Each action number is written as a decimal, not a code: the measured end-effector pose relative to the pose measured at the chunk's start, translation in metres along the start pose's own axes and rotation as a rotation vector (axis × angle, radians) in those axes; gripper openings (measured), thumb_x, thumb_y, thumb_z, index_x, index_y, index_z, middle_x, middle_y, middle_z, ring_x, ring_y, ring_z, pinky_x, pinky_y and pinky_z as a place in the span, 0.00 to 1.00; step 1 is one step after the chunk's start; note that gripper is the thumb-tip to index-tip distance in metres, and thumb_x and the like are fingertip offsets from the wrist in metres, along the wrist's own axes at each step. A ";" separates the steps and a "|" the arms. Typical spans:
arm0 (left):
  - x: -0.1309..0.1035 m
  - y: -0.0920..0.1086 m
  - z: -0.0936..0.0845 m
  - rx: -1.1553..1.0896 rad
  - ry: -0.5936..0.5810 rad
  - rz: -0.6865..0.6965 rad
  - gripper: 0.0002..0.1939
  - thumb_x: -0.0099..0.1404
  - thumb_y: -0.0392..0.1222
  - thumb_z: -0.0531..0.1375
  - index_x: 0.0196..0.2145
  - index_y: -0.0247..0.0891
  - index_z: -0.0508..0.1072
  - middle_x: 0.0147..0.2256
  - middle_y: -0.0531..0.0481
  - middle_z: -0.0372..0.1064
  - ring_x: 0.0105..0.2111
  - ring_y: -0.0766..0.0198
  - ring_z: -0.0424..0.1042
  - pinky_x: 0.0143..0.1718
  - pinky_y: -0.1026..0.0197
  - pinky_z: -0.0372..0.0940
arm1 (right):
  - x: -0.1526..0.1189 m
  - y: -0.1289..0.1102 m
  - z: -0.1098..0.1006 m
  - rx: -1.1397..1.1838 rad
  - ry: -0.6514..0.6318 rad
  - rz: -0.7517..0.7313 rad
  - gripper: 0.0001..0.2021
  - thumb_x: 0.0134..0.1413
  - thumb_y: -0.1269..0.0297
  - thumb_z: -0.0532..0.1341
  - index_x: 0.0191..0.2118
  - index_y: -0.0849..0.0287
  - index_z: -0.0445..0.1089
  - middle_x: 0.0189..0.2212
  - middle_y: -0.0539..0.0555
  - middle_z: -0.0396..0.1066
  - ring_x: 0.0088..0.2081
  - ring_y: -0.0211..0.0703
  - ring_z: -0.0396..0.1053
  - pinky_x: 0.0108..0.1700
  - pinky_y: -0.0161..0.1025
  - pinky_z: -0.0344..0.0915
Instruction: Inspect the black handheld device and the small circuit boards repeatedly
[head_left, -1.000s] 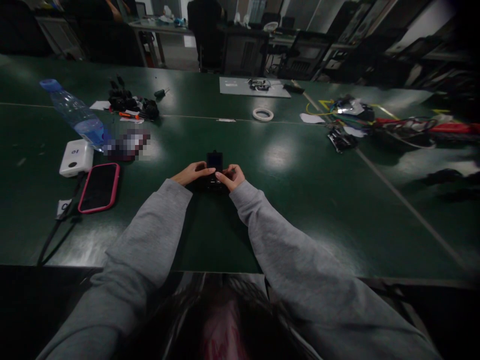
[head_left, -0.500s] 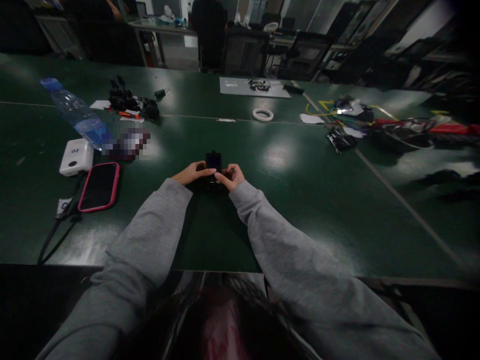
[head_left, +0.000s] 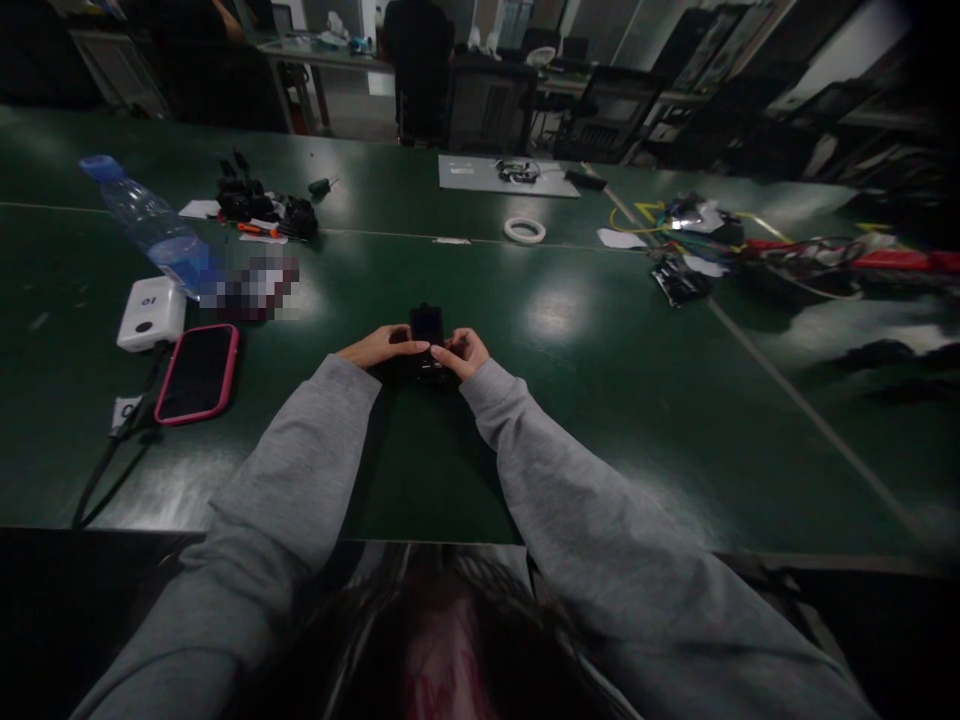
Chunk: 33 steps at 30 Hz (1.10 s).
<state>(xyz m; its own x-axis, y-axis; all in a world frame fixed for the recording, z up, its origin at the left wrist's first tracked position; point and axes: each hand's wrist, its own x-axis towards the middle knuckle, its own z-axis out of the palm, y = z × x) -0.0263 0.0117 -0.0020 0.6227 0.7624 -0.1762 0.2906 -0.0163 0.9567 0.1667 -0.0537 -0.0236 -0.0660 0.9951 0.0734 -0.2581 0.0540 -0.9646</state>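
Left hand (head_left: 384, 346), right hand (head_left: 462, 353), seemingly holding device (head_left: 427, 324)

So I've got this little black gadget (head_left: 427, 330) between my left hand (head_left: 381, 347) and right hand (head_left: 465, 353): squarish dark panel (head_left: 427, 320) poking out beyond them, tiny nub (head_left: 424, 305) on its far edge, small pale bits (head_left: 431, 367) on the shadowy near part.

Glossy tabletop (head_left: 637, 400), matt cloth sleeves (head_left: 300, 455)

Looking dim overall, throwing pale glare off the table (head_left: 637, 400) below the tape (head_left: 525, 239), smearing cables (head_left: 806, 262) to its right, darkening toward the far right corner.
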 end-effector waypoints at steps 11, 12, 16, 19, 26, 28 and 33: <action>-0.002 0.003 -0.006 0.027 -0.058 -0.043 0.34 0.50 0.59 0.68 0.47 0.32 0.72 0.50 0.40 0.71 0.55 0.48 0.67 0.59 0.47 0.56 | 0.001 -0.001 -0.002 -0.014 -0.039 0.003 0.32 0.34 0.47 0.75 0.33 0.55 0.53 0.28 0.43 0.64 0.31 0.30 0.65 0.39 0.35 0.66; -0.002 0.003 -0.006 0.023 -0.059 -0.041 0.34 0.51 0.59 0.68 0.48 0.32 0.72 0.51 0.40 0.70 0.55 0.48 0.66 0.59 0.47 0.56 | 0.001 -0.001 -0.002 -0.014 -0.040 0.003 0.32 0.34 0.47 0.75 0.33 0.55 0.53 0.28 0.43 0.64 0.31 0.30 0.65 0.39 0.35 0.66; -0.002 0.000 -0.006 -0.006 -0.052 -0.055 0.36 0.53 0.59 0.67 0.53 0.33 0.70 0.55 0.39 0.68 0.58 0.48 0.65 0.60 0.47 0.55 | 0.000 -0.002 -0.001 -0.030 -0.051 0.010 0.32 0.34 0.46 0.74 0.33 0.55 0.53 0.28 0.43 0.64 0.31 0.31 0.65 0.39 0.36 0.66; -0.002 0.000 -0.005 -0.049 -0.064 -0.037 0.36 0.53 0.57 0.67 0.55 0.34 0.69 0.57 0.39 0.67 0.59 0.48 0.64 0.61 0.46 0.55 | 0.000 -0.003 0.000 -0.031 -0.056 0.015 0.32 0.34 0.46 0.74 0.33 0.54 0.52 0.28 0.42 0.65 0.31 0.31 0.65 0.40 0.36 0.66; -0.002 0.000 -0.002 -0.106 -0.040 -0.015 0.35 0.52 0.55 0.68 0.55 0.35 0.70 0.57 0.39 0.68 0.59 0.47 0.65 0.60 0.45 0.56 | -0.001 -0.004 0.000 -0.020 -0.049 0.017 0.32 0.34 0.46 0.74 0.34 0.54 0.52 0.28 0.42 0.64 0.30 0.31 0.65 0.40 0.36 0.66; -0.001 -0.002 -0.002 -0.097 -0.027 -0.025 0.35 0.53 0.55 0.68 0.54 0.34 0.70 0.57 0.38 0.68 0.58 0.47 0.65 0.60 0.46 0.56 | -0.001 -0.004 0.000 -0.025 -0.045 0.020 0.32 0.34 0.46 0.74 0.34 0.54 0.52 0.28 0.42 0.65 0.30 0.31 0.65 0.40 0.36 0.66; 0.000 -0.004 -0.002 -0.095 -0.015 -0.026 0.38 0.52 0.55 0.68 0.57 0.34 0.69 0.56 0.38 0.68 0.58 0.48 0.66 0.60 0.47 0.55 | -0.002 -0.004 0.001 -0.028 -0.052 0.010 0.32 0.34 0.46 0.74 0.33 0.54 0.52 0.27 0.42 0.64 0.30 0.31 0.65 0.40 0.36 0.65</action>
<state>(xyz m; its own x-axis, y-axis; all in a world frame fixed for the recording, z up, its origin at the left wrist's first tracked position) -0.0284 0.0132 -0.0052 0.6266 0.7521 -0.2042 0.2369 0.0658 0.9693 0.1670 -0.0560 -0.0192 -0.1189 0.9900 0.0765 -0.2306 0.0474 -0.9719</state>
